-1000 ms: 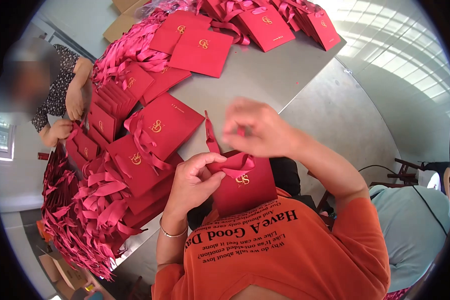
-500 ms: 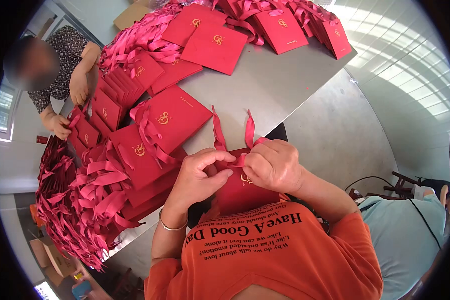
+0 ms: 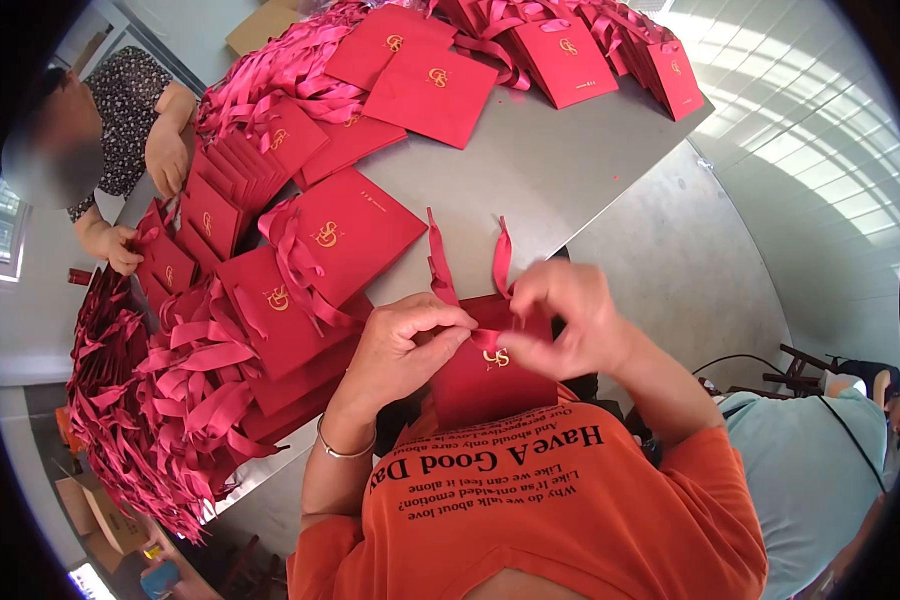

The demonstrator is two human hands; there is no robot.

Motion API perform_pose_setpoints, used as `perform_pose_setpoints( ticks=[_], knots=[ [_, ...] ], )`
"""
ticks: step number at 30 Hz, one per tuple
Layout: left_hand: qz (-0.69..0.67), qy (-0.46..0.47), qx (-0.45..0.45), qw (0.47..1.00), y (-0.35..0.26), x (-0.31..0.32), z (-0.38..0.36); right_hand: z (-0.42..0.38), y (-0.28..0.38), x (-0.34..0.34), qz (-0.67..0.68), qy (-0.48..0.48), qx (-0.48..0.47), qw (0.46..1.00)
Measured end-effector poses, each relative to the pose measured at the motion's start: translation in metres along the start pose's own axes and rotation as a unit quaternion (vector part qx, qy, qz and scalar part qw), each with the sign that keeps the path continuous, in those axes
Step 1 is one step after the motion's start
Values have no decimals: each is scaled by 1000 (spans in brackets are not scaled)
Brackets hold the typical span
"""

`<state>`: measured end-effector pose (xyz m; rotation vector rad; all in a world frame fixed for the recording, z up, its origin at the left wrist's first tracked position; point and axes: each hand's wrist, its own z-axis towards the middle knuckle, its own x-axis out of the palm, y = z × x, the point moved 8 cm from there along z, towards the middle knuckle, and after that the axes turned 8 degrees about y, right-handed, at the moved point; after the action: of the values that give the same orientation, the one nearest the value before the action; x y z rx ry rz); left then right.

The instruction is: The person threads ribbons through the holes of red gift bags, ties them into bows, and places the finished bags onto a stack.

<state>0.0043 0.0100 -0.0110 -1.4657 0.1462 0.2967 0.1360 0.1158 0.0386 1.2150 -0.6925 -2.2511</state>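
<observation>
A red paper gift bag [image 3: 500, 390] with a gold monogram stands in front of my chest, its lower part against my orange shirt. My left hand [image 3: 405, 345], with a bracelet at the wrist, pinches a pink-red ribbon [image 3: 486, 339] at the bag's top edge between thumb and forefinger. Beside the ribbon's other end, my right hand [image 3: 575, 320] has thumb and forefinger apart and is slightly blurred. Two ribbon ends, a left one [image 3: 440, 260] and a right one [image 3: 501, 258], rise beyond the bag's far side.
More red bags [image 3: 355, 235] lie to my left on the grey table [image 3: 560, 180], with a heap of ribboned bags [image 3: 150, 400] along its left side. Across the table, a co-worker's hand [image 3: 120, 248] touches a bag. Another person in light blue [image 3: 800, 460] is at my right.
My right hand has loosened from a closed grip at the ribbon and moved slightly up and right, its fingers parting. My left hand keeps its place, its thumb and forefinger now closed on the ribbon.
</observation>
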Motion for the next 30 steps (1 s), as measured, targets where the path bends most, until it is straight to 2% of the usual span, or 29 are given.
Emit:
perform_pose_setpoints(
  ticks=[1,2,4,5,7,8,10,11,14,17,21,23,24,26,28,30],
  knots=[
    [-6,-7,-15,1000,2,0,-1,2,-20,1,122,52,107,985],
    [-6,0,-15,1000,3,2,-1,8,-25,-4,121,47,111,985],
    [11,-11,2,1000,3,2,-2,13,-62,15,310,118,293,897],
    [13,-5,4,1000,1,4,-1,21,-68,15,310,111,293,898],
    [20,-20,20,999,-5,5,-2,35,-62,40,211,295,258,896],
    [22,-15,22,999,-8,7,-2,41,-60,42,211,290,258,897],
    [45,-24,40,998,-17,6,-4,42,-51,62,240,409,293,830],
    [60,-24,42,997,-16,5,-5,44,-51,69,204,459,296,813],
    [55,-27,28,998,-13,4,-8,49,-50,78,210,490,290,795],
    [60,-26,43,997,-12,4,-7,40,-64,93,276,463,338,772],
    [61,-16,49,997,-12,5,-5,36,-62,96,292,442,342,776],
    [69,-16,48,996,-9,4,-4,43,-65,83,299,346,350,817],
    [68,-17,48,996,-9,3,-4,42,-64,85,299,347,350,817],
    [60,-20,42,997,-8,2,-3,51,-76,64,237,176,339,893],
    [60,-28,39,997,-2,2,-3,47,-82,66,240,167,347,891],
    [60,-36,35,997,-1,0,-3,51,-75,58,154,106,229,955]
  ],
)
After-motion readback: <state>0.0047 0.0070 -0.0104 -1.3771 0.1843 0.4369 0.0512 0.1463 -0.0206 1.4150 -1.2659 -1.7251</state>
